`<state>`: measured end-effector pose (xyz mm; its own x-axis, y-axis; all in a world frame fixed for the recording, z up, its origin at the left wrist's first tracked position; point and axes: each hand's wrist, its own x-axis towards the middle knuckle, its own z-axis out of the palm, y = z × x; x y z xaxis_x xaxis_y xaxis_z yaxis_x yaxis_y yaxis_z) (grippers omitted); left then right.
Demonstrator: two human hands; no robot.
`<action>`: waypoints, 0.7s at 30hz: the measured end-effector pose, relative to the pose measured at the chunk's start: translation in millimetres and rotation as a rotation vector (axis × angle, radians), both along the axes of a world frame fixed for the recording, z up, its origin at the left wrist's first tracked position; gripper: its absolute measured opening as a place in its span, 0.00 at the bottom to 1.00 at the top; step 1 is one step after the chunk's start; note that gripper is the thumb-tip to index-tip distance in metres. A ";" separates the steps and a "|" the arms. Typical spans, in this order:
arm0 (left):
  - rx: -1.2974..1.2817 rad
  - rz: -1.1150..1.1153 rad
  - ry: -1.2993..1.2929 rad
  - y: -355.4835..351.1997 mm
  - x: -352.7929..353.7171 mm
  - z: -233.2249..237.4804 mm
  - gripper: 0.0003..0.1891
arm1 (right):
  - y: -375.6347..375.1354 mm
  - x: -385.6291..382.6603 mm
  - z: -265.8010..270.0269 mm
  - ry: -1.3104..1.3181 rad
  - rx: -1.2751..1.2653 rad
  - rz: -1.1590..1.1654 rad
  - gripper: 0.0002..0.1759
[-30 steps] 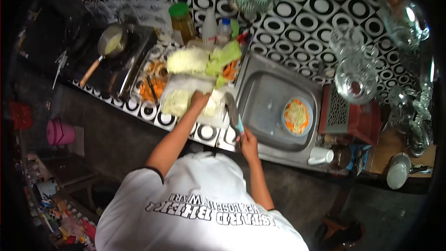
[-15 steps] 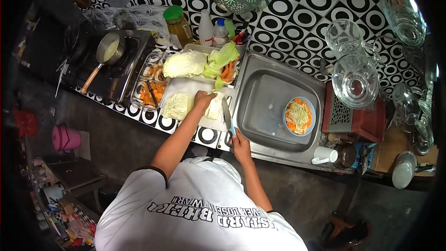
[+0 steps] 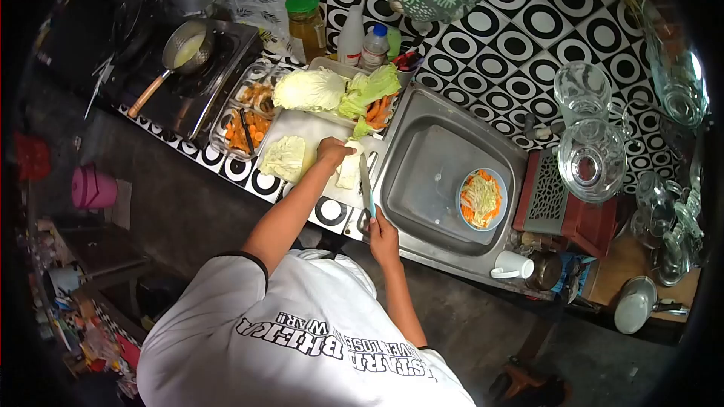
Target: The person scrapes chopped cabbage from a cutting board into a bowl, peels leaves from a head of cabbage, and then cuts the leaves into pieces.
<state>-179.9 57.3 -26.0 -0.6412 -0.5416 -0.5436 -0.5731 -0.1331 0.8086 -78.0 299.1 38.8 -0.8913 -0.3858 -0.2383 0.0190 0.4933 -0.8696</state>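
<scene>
My left hand [image 3: 334, 152] is closed on a pale napa cabbage piece [image 3: 348, 171] lying on the white cutting board [image 3: 330, 190]. In my right hand [image 3: 383, 235] is a kitchen knife [image 3: 366, 181] with a light blue handle, its blade along the right side of that piece. Another cut cabbage leaf [image 3: 283, 157] rests on the board to the left. Behind the board, a larger cabbage half [image 3: 308, 90] and green leaves [image 3: 369, 93] lie on a tray with carrots [image 3: 379, 111]. My fingertips are too small to make out well.
Right of the board is a steel sink [image 3: 400, 173] holding a bowl [image 3: 504, 207] of shredded cabbage and carrot. To the left are a container of cut carrots [image 3: 256, 130] and a stove with a saucepan [image 3: 188, 47]. A white mug [image 3: 514, 264] stands at the sink's front edge.
The camera view has turned and shifted slightly. My left hand stays on the cabbage piece, and my right hand keeps the knife beside it with little visible movement.
</scene>
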 end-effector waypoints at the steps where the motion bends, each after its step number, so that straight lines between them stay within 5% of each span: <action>1: 0.052 0.007 0.002 -0.9 1.4 -3.0 0.22 | -1.0 1.5 2.4 0.004 0.007 -0.004 0.23; 10: 0.586 0.128 0.183 -16.4 27.4 33.4 0.15 | -15.3 12.9 9.4 -0.024 -0.028 0.001 0.22; 21: 0.718 0.115 0.314 -92.8 51.1 21.5 0.19 | -56.9 23.2 17.3 -0.088 -0.074 -0.055 0.23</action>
<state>-128.8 -35.5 -4.5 -0.7841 -0.1990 -0.5879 -0.2833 -0.7281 0.6242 -54.8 242.2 56.2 -0.8885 -0.3562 -0.2893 0.1220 0.4244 -0.8972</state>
